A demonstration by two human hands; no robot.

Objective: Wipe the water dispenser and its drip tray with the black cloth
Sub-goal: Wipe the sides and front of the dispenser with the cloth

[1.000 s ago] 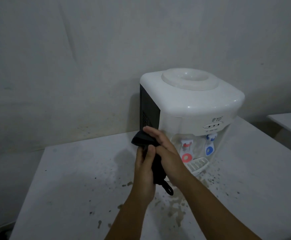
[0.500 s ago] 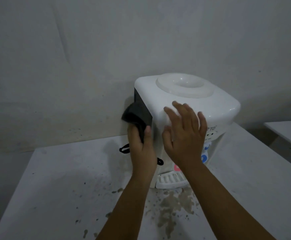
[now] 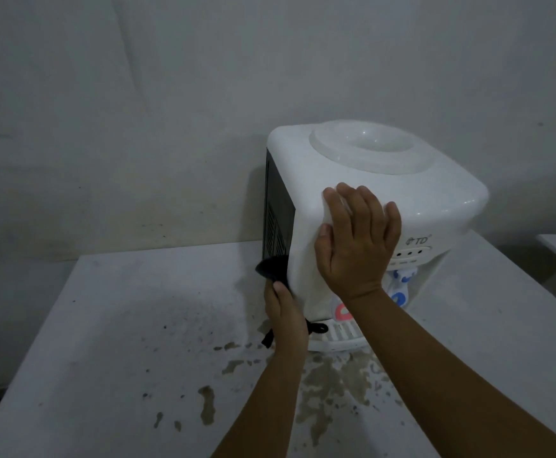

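Stained tabletop (image 3: 104,325) lay wet; your left hand (image 3: 285,314) clenched the black cloth (image 3: 271,271), right hand (image 3: 357,239) flat, bracing the water dispenser (image 3: 435,193), which risked sliding toward the far edge.

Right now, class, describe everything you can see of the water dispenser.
The water dispenser is white glossy plastic with a round recessed bottle seat on top, a black vented side panel, indicator lights and red and blue taps above a slotted drip tray. It stands upright on the stained table by the wall. The right hand presses flat on it; the left hand holds the black cloth against its side.
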